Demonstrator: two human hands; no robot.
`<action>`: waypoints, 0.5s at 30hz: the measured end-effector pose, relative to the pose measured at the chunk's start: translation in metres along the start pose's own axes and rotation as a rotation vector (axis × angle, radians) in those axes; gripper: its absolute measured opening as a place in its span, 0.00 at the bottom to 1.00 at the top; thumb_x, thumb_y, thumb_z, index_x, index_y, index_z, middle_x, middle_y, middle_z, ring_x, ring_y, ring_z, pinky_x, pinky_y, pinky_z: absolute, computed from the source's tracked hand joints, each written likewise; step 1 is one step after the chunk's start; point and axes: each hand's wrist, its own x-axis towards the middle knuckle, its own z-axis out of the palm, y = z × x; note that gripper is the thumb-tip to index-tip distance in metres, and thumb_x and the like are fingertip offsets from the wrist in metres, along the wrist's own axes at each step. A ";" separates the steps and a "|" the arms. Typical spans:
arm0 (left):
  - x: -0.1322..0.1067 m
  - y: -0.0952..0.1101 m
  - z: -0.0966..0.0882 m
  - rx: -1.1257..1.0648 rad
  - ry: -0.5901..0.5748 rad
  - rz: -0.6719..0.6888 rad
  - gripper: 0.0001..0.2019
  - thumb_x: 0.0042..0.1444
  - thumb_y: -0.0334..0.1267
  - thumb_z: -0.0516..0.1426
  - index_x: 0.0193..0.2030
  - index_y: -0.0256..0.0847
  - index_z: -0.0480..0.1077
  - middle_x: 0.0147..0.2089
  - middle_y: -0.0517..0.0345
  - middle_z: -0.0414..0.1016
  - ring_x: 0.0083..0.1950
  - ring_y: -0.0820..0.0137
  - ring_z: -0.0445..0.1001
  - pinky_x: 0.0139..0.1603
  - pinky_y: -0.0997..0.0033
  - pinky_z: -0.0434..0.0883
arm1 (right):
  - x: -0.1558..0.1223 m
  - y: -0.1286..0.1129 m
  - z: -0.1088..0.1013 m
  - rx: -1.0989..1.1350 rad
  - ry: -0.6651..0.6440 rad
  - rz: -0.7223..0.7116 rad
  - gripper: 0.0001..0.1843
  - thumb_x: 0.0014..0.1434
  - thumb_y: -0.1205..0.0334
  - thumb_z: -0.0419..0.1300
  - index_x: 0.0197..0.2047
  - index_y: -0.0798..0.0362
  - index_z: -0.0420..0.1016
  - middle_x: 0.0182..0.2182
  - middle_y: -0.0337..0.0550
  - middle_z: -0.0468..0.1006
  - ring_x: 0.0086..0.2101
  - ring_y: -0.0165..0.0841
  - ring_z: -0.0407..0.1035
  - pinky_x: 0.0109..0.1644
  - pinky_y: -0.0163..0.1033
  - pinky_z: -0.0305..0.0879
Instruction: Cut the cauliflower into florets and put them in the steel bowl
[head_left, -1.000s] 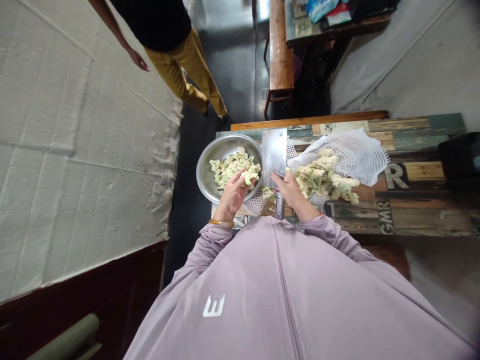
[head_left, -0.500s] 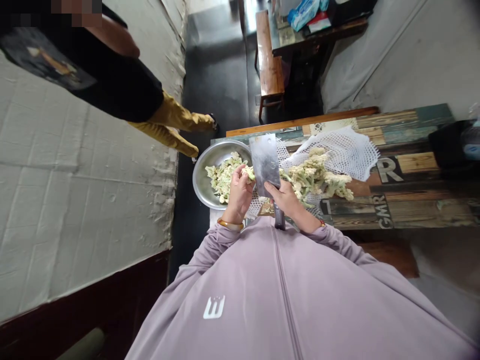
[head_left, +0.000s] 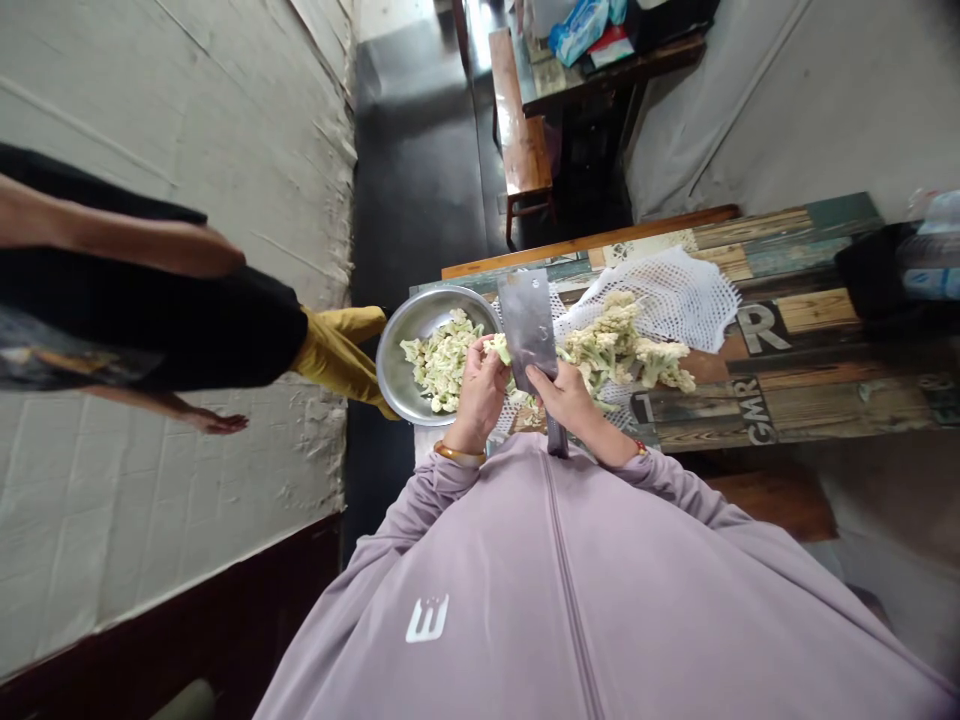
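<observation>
My right hand is closed around a cleaver, its broad grey blade upright and the dark handle pointing back at my body. Just left of the blade, my left hand pinches a small cauliflower floret between its fingers. Beyond that hand stands a round metal basin with a heap of cut cauliflower pieces in it. To the right of the cleaver, larger cauliflower chunks lie on a white mesh net.
The patterned wooden table runs off to the right, with a dark container at its far end. A wooden bench stands beyond. Left of the basin a person in yellow trousers is close by, near the white wall.
The person on the left has come nearer, now beside the basin. My view has shifted slightly. Both my hands keep nearly the same pose, with cleaver and floret still held.
</observation>
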 end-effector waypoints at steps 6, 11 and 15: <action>-0.004 -0.005 0.001 0.054 0.117 0.049 0.08 0.62 0.39 0.59 0.45 0.46 0.63 0.40 0.62 0.71 0.40 0.76 0.72 0.52 0.72 0.70 | 0.003 0.000 0.007 -0.105 0.044 -0.126 0.20 0.62 0.40 0.53 0.28 0.46 0.64 0.21 0.42 0.68 0.31 0.41 0.71 0.38 0.44 0.68; -0.006 -0.006 -0.003 0.061 0.135 0.028 0.09 0.63 0.42 0.58 0.40 0.44 0.60 0.35 0.64 0.67 0.35 0.77 0.68 0.46 0.75 0.70 | 0.008 0.003 0.015 -0.110 0.028 -0.145 0.19 0.64 0.41 0.52 0.34 0.46 0.69 0.27 0.45 0.73 0.36 0.43 0.73 0.42 0.45 0.70; -0.007 -0.009 -0.007 0.057 0.144 0.037 0.12 0.63 0.44 0.59 0.39 0.44 0.59 0.33 0.64 0.65 0.34 0.77 0.68 0.47 0.74 0.70 | 0.014 0.007 0.022 -0.159 0.058 -0.256 0.19 0.66 0.42 0.51 0.40 0.49 0.71 0.34 0.49 0.77 0.39 0.43 0.73 0.46 0.47 0.71</action>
